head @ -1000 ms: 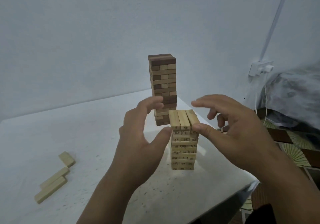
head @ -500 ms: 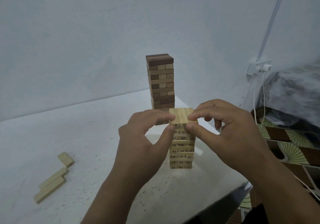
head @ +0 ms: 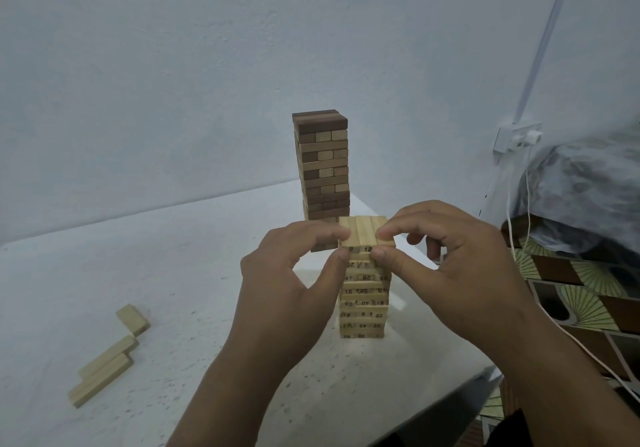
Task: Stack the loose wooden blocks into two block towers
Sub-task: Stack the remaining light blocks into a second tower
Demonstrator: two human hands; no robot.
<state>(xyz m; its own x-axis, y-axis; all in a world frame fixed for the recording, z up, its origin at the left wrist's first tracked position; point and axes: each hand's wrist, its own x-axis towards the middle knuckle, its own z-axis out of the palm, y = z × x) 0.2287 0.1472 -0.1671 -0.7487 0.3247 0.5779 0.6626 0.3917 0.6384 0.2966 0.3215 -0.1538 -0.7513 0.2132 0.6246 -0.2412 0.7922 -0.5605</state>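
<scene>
Pale numbered-block tower, three-block top

Dim, bluish, even light with no glare. Soft faint shadows fall on the table. Wide-angle bending curves the edges; the picture is slightly soft and grainy.

near tower before far tower (loose blocks left)
</scene>
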